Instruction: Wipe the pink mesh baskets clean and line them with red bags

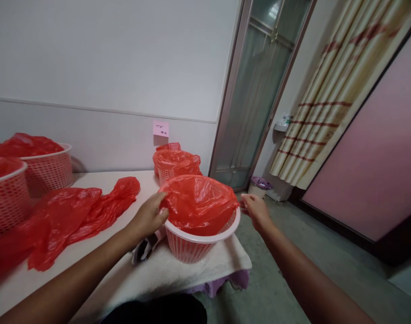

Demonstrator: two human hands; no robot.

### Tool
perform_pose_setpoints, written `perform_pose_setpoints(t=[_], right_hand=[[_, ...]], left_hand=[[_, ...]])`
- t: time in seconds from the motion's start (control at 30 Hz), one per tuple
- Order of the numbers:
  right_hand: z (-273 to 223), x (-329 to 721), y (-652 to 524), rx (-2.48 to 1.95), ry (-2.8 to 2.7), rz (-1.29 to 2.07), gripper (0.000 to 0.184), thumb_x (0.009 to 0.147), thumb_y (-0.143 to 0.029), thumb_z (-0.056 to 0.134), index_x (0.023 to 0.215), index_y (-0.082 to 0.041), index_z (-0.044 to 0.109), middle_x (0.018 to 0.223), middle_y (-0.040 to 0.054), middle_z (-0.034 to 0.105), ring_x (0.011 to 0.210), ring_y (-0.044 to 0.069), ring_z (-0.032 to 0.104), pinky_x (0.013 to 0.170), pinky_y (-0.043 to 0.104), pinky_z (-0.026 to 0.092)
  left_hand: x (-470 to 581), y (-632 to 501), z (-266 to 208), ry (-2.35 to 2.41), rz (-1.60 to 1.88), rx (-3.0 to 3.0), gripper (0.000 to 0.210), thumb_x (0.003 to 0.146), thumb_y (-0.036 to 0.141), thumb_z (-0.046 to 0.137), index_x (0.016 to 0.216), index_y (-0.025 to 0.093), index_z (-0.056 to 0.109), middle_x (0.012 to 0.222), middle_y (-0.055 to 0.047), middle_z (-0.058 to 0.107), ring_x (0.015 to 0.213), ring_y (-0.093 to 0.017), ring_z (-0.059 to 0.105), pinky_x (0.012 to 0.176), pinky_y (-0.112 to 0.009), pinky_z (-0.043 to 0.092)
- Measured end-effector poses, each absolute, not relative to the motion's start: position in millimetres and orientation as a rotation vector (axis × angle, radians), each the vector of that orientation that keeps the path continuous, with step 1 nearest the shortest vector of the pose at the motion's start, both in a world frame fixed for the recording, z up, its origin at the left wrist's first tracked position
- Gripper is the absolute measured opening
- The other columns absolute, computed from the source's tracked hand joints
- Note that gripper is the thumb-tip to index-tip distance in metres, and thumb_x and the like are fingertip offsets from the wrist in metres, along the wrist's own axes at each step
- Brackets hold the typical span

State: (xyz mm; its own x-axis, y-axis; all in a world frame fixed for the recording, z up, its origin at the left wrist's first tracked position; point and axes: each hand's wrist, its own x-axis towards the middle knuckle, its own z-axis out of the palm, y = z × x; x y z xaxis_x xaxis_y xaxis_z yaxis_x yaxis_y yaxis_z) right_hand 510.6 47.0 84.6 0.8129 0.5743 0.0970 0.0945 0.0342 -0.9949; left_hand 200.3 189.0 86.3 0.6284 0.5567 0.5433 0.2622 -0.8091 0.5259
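Note:
A red plastic bag (200, 202) lines a white-rimmed plastic basket (191, 247) with perforated sides, which stands near the table corner. The bag covers the far rim, while the near rim is bare. At the basket's left side, my left hand (153, 215) is closed on the bag's edge. My right hand (257, 211) is at the right rim, fingers pinched together beside the bag's right edge; whether film lies between the fingertips is hard to see. Behind stands another basket (164, 174) with a red bag (178, 159) draped over it.
Loose red bags (77, 216) lie on the white-covered table (124, 279), left of my left arm. Two more bag-topped baskets, one near (7, 198) and one farther back (51, 168), stand at far left. A dark-and-white item (144, 249) lies by the basket. A bin (259, 186) stands on the floor.

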Motion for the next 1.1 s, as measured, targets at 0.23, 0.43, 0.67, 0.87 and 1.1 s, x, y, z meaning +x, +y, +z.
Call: perform_pose_setpoints(t=[0.23,0.43,0.67,0.87,1.1], right_hand=[[120.9,416.2,29.0,-1.542,-1.754,0.081,0.015,0.085,-0.022,0.050,0.084,-0.021,0.064,0.089,0.0047,0.066,0.083,0.018,0.058,0.076,0.030,0.042],[111.5,392.2,55.9,-1.829,-2.234,0.378,0.030,0.094,-0.027,0.042,0.081,-0.014,0.065,0.083,0.0085,0.067,0.071,0.016,0.055,0.067,0.028,0.039],[103.3,414.5,74.1,-1.965,-2.107,0.426,0.016,0.087,-0.019,0.053,0.077,-0.017,0.065,0.079,0.0027,0.067,0.068,0.013,0.057,0.060,0.023,0.038],[108.4,413.7,76.1,-1.990,-1.847,-0.196,0.026,0.089,-0.011,0.042,0.107,-0.015,0.060,0.109,0.0109,0.063,0.098,0.020,0.057,0.082,0.030,0.040],[112.2,433.2,87.9,-2.199,-2.135,-0.277,0.039,0.077,-0.003,0.048,0.109,-0.020,0.064,0.102,0.0097,0.069,0.087,0.021,0.066,0.065,0.028,0.041]], left_hand=[[213.0,181.0,64.1,0.670,1.212,2.386,0.010,0.082,0.013,0.045,0.080,0.021,0.050,0.079,0.000,0.053,0.074,-0.016,0.052,0.068,-0.028,0.042],[202.2,184.8,55.0,0.569,1.337,2.472,0.009,0.087,0.013,0.048,0.085,0.019,0.054,0.084,-0.002,0.053,0.081,-0.017,0.051,0.074,-0.029,0.043],[182.6,187.6,32.6,0.398,1.408,2.587,0.030,0.091,0.009,0.042,0.118,0.016,0.055,0.116,-0.010,0.054,0.112,-0.019,0.050,0.097,-0.034,0.042],[180.9,183.1,34.1,0.413,1.415,2.679,0.032,0.091,0.015,0.052,0.123,0.012,0.051,0.117,-0.012,0.056,0.112,-0.022,0.050,0.098,-0.038,0.043],[178.4,179.4,38.3,0.387,1.352,2.837,0.023,0.093,0.015,0.049,0.116,0.014,0.053,0.117,-0.012,0.055,0.113,-0.023,0.049,0.098,-0.041,0.045]])
